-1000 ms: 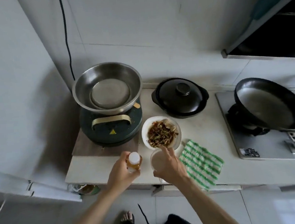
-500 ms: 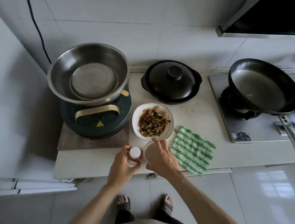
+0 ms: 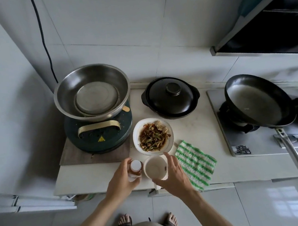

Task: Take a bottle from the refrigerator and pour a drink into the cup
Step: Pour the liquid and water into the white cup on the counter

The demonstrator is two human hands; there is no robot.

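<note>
Left hand wrapped round small white-capped bottle of amber liquid, upright at counter's front edge. Right hand cupped round white cup just beside it; contents unclear. Behind: white bowl of stir-fried food, lidded black clay pot, steel basin, green-striped cloth.

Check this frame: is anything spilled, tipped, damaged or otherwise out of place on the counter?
No spill or damage stands out. The bottle stands upright, capped, held by the left hand; the cup is upright at the right hand. One oddity: the green striped cloth hangs over the counter's front edge.
</note>
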